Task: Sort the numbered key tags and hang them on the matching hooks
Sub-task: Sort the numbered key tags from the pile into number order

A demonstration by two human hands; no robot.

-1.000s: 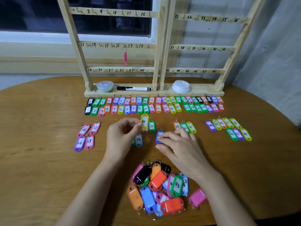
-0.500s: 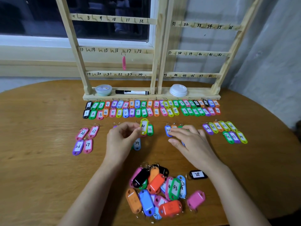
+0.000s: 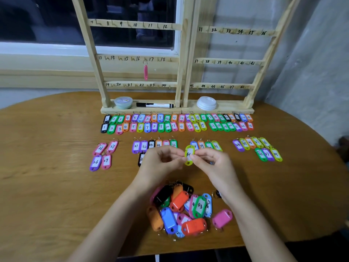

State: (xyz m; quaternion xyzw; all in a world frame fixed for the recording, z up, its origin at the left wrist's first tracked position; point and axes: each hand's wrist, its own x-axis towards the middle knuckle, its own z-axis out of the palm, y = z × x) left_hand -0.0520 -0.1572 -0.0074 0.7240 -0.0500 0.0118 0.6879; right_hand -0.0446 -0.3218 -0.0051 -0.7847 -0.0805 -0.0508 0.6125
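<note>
Wooden table (image 3: pixel 47 186): sorted tag rows (image 3: pixel 160 127), tag pile (image 3: pixel 178 202), rack (image 3: pixel 226 110).

- Left grip (image 3: pixel 160 161) and right grip (image 3: pixel 211 163) both pinched a yellow tag (image 3: pixel 189 155), upright, above the table (image 3: pixel 47 186).
- Mixed tag pile (image 3: pixel 181 208) lay between the wrists.
- One pink tag (image 3: pixel 145 72) hung on the rack (image 3: pixel 181 72) below 17.

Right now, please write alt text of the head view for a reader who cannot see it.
The left hand and the right hand pinch one yellow tag between them over a wooden table. Beyond lie rows of sorted tags, nearer a loose pile, and one pink tag hangs on the rack at the back.
</note>
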